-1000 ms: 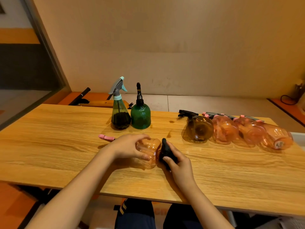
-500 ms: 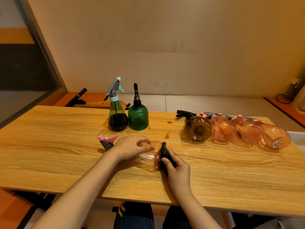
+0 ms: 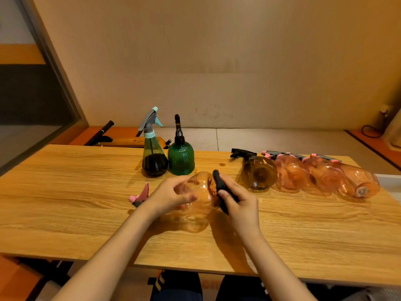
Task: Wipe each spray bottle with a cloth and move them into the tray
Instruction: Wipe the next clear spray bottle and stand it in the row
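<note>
Fingers of the left hand are curling round the body of a clear orange spray bottle, gripping it tipped on its side just above the table, while the right hand is pinching a dark cloth between thumb and fingers and pressing it against the bottle's right end. Judging by this, the wiping step is in hand for this one bottle, and the task looks to be about midway: the next move is probably calling for turning the bottle so the cloth is reaching the unwiped sides, then carrying it rightward. Largest around them, the wooden table is spanning the whole view. Along its far right, a brown bottle and three pink bottles are lying on their sides in a touching row, heads pointing far; whether they are sitting in a tray cannot be told, though a pale edge is showing at the right rim. Far and left of the hands, a cone-shaped bottle with dark liquid and a green domed bottle are standing upright, touching each other, apparently still waiting. Smallest, a pink trigger head is sticking out left of the left hand. Nothing is blocking the path rightward except the brown bottle lying near the right hand.
</note>
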`<state>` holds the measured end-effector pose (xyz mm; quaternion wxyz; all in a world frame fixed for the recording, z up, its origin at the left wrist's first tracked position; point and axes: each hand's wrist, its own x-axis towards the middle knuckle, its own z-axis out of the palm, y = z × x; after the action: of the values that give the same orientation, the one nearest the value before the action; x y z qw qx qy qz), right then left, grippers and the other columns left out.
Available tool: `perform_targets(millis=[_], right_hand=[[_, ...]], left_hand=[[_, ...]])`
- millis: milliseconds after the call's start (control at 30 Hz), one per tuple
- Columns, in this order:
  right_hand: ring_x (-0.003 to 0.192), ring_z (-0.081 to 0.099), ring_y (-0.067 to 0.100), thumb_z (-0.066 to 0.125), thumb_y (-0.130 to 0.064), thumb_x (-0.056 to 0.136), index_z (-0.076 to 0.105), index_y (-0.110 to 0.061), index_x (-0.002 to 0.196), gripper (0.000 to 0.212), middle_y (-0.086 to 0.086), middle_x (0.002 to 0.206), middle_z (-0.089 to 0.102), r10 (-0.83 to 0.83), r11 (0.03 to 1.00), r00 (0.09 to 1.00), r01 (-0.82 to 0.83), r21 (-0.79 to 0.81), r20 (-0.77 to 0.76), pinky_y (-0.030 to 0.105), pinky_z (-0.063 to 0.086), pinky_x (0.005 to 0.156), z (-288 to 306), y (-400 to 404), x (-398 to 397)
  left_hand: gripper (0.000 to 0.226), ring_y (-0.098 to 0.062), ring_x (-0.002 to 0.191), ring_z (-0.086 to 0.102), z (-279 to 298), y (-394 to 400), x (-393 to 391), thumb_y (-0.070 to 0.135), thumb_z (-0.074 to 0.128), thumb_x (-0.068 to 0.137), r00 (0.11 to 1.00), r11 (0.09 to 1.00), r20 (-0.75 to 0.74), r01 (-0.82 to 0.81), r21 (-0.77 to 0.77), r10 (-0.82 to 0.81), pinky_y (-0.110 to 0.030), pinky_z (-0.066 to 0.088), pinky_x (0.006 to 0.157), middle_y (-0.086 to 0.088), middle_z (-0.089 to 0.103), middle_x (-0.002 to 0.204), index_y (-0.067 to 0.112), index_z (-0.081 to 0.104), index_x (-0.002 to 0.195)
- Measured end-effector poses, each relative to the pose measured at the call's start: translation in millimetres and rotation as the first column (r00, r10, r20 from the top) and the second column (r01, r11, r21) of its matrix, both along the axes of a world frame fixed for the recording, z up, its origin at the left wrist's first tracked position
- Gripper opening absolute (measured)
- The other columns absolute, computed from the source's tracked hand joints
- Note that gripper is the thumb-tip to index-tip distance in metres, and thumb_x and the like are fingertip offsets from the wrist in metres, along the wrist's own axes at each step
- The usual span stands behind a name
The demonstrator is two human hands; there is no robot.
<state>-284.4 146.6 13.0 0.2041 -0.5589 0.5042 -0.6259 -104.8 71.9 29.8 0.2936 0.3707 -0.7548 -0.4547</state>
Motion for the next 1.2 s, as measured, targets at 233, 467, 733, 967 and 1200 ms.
perform_targets(millis=[233, 467, 733, 967, 1200], right_hand=[[0.119, 0.052, 0.002, 0.055, -0.016, 0.085, 0.053, -0.012, 0.124, 0.039, -0.009, 0.124, 0.056, 0.065, 0.966, 0.966, -0.124, -0.228, -0.249, 0.018, 0.041, 0.098, 16, 7, -2], [0.116, 0.050, -0.008, 0.059, -0.009, 0.080, 0.054, -0.015, 0.121, 0.042, -0.018, 0.118, 0.055, 0.049, 0.987, 0.984, -0.073, -0.140, -0.169, 0.013, 0.039, 0.097, 29, -1, -4], [0.114, 0.049, -0.012, 0.060, -0.009, 0.082, 0.055, -0.019, 0.121, 0.040, -0.021, 0.117, 0.055, 0.077, 0.988, 0.977, -0.101, -0.116, -0.199, 0.011, 0.039, 0.096, 26, 5, -4], [0.118, 0.048, -0.007, 0.059, -0.010, 0.083, 0.053, -0.015, 0.123, 0.041, -0.014, 0.120, 0.055, 0.072, 0.977, 0.970, -0.116, -0.180, -0.233, 0.013, 0.038, 0.098, 34, 12, 6], [0.114, 0.052, 0.002, 0.060, 0.006, 0.083, 0.055, -0.026, 0.117, 0.047, -0.022, 0.109, 0.057, 0.046, 0.999, 0.995, -0.046, -0.001, -0.090, 0.015, 0.039, 0.099, 35, 0, -4]], left_hand=[[0.088, -0.007, 0.079, 0.067, 16, 2, 0, 0.090, 0.063, 0.043, 0.986, 0.998, -0.158, -0.049, -0.032, 0.043, -0.021, 0.055, 0.063, 0.009, 0.072, 0.083, 0.024, 0.065, 0.101], [0.089, -0.010, 0.080, 0.069, 15, 11, -6, 0.089, 0.065, 0.041, 0.989, 1.000, -0.150, -0.016, 0.003, 0.016, -0.026, 0.056, 0.060, 0.006, 0.072, 0.084, 0.027, 0.063, 0.104], [0.088, -0.005, 0.080, 0.069, 13, 11, 0, 0.087, 0.066, 0.044, 0.983, 1.000, -0.186, -0.007, 0.025, 0.011, -0.020, 0.053, 0.066, 0.007, 0.074, 0.086, 0.023, 0.064, 0.105], [0.088, -0.003, 0.059, 0.063, 19, 8, -1, 0.089, 0.065, 0.042, 0.977, 0.999, -0.208, -0.050, 0.007, 0.051, -0.019, 0.051, 0.052, 0.004, 0.071, 0.072, 0.021, 0.063, 0.099], [0.091, 0.000, 0.064, 0.064, 12, 18, -9, 0.087, 0.066, 0.043, 0.987, 0.999, -0.157, 0.042, 0.030, -0.036, -0.018, 0.051, 0.052, 0.013, 0.069, 0.072, 0.019, 0.062, 0.103]])
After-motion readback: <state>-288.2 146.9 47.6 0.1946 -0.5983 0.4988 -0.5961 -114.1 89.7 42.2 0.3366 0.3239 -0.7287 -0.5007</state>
